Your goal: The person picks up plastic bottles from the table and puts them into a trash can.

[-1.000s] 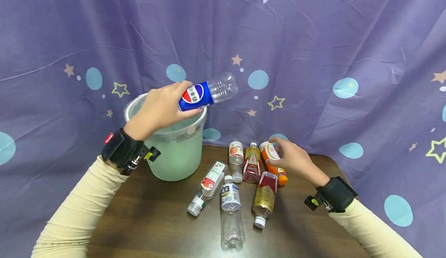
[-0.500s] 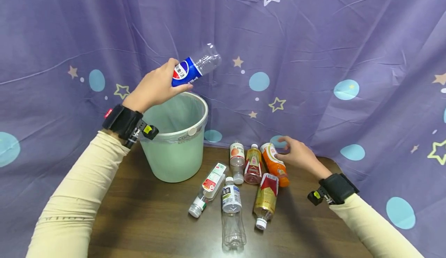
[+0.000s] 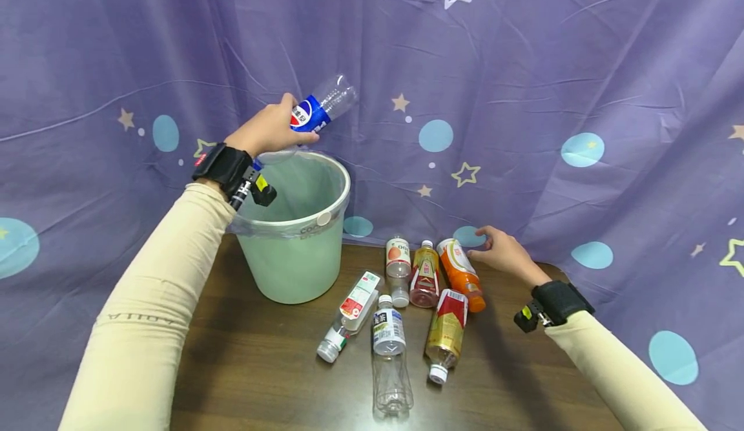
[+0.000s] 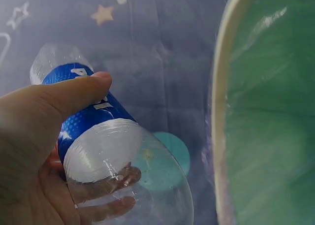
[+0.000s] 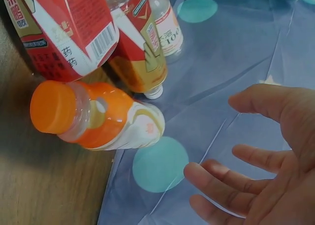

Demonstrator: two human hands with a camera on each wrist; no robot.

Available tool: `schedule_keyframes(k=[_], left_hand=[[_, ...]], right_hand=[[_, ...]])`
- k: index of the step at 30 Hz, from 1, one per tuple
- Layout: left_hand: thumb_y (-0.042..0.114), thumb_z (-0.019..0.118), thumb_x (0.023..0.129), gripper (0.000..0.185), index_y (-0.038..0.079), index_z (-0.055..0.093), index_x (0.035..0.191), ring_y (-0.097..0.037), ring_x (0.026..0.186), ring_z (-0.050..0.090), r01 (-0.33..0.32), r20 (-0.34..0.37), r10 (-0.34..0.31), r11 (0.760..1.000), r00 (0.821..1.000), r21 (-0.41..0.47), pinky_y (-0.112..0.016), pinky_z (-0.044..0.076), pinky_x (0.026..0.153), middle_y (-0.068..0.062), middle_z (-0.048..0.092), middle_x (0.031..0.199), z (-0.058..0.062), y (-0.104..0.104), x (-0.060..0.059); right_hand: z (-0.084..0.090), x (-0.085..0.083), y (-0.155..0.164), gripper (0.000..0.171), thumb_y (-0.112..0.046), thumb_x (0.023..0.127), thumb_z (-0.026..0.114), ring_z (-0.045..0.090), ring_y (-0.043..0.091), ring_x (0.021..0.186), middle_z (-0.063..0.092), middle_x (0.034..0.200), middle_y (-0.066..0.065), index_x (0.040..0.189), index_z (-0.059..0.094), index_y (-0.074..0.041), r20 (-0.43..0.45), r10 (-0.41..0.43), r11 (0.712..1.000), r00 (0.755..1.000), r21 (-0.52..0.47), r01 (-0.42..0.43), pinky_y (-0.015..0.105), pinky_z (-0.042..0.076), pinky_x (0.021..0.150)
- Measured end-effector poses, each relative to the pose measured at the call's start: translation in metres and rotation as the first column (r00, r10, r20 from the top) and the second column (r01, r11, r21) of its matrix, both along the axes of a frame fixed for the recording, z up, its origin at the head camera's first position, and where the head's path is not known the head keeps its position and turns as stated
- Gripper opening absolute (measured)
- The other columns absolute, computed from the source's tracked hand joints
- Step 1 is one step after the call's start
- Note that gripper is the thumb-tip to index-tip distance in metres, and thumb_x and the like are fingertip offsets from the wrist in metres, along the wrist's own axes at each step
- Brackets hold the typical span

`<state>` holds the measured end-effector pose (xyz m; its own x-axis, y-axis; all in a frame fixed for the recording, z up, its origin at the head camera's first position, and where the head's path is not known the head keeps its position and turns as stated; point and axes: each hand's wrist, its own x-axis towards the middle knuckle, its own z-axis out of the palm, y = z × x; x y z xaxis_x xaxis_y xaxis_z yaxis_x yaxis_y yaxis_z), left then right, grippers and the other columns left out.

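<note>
My left hand (image 3: 272, 127) grips a clear plastic soda bottle with a blue label (image 3: 310, 114), held tilted above the back of the green bin (image 3: 296, 260). In the left wrist view the thumb lies over the bottle's label (image 4: 88, 112), and fingertips show through the clear plastic. My right hand (image 3: 504, 252) hovers just right of an orange drink bottle (image 3: 462, 274), fingers apart and loosely bent. The right wrist view shows a gap between that hand (image 5: 256, 161) and the orange-capped bottle (image 5: 106, 116).
Several bottles lie on the brown table (image 3: 279, 366): a red-and-gold one (image 3: 446, 331), a smaller red-labelled one (image 3: 425, 276), a peach-labelled one (image 3: 398, 263), a clear tea bottle (image 3: 389, 340) and a green-and-white-labelled one (image 3: 354, 305). A purple curtain (image 3: 523, 95) hangs behind.
My left hand has risen with the soda bottle from the bin's rim to above it, shifting slightly left. My right hand has drawn back a little rightward from the orange bottle.
</note>
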<state>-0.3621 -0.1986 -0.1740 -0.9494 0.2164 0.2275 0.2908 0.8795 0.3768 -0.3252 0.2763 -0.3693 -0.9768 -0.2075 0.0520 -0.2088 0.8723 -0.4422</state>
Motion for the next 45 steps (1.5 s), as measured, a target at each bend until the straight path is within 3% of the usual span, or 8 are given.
schedule_keyframes(k=[9,17,22,27,31,35,40,45], left_hand=[[0.036,0.073,0.091,0.092,-0.012,0.02,0.149,-0.045,0.12,0.056,-0.015,0.139,0.021,0.999,0.99,-0.049,-0.053,0.047,0.105,-0.036,0.052,0.134,-0.023,-0.012,-0.023],[0.035,0.075,0.089,0.1,-0.014,0.014,0.152,-0.049,0.134,0.047,-0.054,0.312,0.098,0.988,0.945,-0.147,-0.057,0.037,0.116,-0.038,0.044,0.144,-0.051,-0.016,-0.031],[0.035,0.076,0.086,0.094,-0.017,0.025,0.146,-0.046,0.13,0.051,-0.069,0.351,0.147,0.972,0.925,-0.224,-0.054,0.04,0.114,-0.036,0.049,0.138,-0.065,-0.021,-0.033],[0.033,0.079,0.083,0.075,-0.016,0.049,0.132,-0.041,0.116,0.06,-0.031,0.369,0.124,0.968,0.921,-0.248,-0.049,0.047,0.108,-0.032,0.061,0.127,-0.075,-0.025,-0.036],[0.034,0.081,0.081,0.061,-0.011,0.062,0.116,-0.031,0.099,0.061,-0.023,0.397,0.131,0.964,0.908,-0.266,-0.047,0.051,0.1,-0.024,0.068,0.112,-0.076,-0.026,-0.034],[0.037,0.081,0.081,0.061,-0.011,0.063,0.115,-0.029,0.096,0.059,-0.032,0.405,0.155,0.955,0.901,-0.295,-0.046,0.051,0.099,-0.022,0.067,0.109,-0.077,-0.025,-0.029],[0.035,0.078,0.085,0.062,-0.012,0.059,0.122,-0.035,0.11,0.059,-0.087,0.462,0.202,0.962,0.863,-0.259,-0.047,0.048,0.106,-0.026,0.064,0.121,-0.073,-0.024,-0.014],[0.038,0.076,0.085,0.075,-0.012,0.052,0.135,-0.042,0.132,0.051,-0.103,0.499,0.25,0.947,0.83,-0.303,-0.049,0.041,0.115,-0.032,0.052,0.142,-0.07,-0.021,-0.005]], right_hand=[[-0.008,-0.014,0.005,0.064,-0.034,0.091,0.071,0.06,0.025,0.082,0.064,0.098,0.017,0.138,0.052,0.004,0.004,-0.031,1.0,1.0,0.007,0.031,0.032,0.044,0.066],[-0.012,-0.015,0.009,0.063,-0.033,0.091,0.07,0.063,0.028,0.086,0.066,0.101,0.02,0.137,0.052,0.006,0.012,-0.037,0.999,0.999,0.018,0.036,0.034,0.046,0.068],[-0.016,-0.01,0.01,0.062,-0.032,0.091,0.072,0.063,0.028,0.086,0.065,0.098,0.018,0.136,0.053,0.007,0.023,-0.044,0.999,0.999,0.021,0.043,0.035,0.047,0.069],[-0.022,-0.01,0.012,0.063,-0.032,0.092,0.071,0.063,0.027,0.086,0.066,0.097,0.017,0.138,0.051,0.007,0.037,-0.041,0.999,0.998,0.017,0.041,0.035,0.047,0.069],[-0.025,-0.011,0.012,0.063,-0.03,0.093,0.069,0.062,0.025,0.083,0.066,0.095,0.015,0.14,0.049,0.006,0.064,-0.029,1.0,0.997,0.005,0.029,0.034,0.046,0.068],[-0.027,-0.011,0.012,0.063,-0.032,0.091,0.07,0.063,0.025,0.085,0.067,0.098,0.016,0.138,0.05,0.005,0.068,-0.029,1.0,0.997,0.008,0.029,0.033,0.046,0.068],[-0.029,-0.012,0.013,0.065,-0.034,0.09,0.07,0.06,0.024,0.081,0.065,0.095,0.015,0.138,0.05,0.004,0.076,-0.039,0.999,0.996,0.016,0.038,0.032,0.044,0.066],[-0.032,-0.012,0.014,0.067,-0.036,0.09,0.071,0.059,0.023,0.078,0.065,0.092,0.014,0.139,0.049,0.006,0.086,-0.036,0.999,0.996,0.018,0.035,0.031,0.043,0.063]])
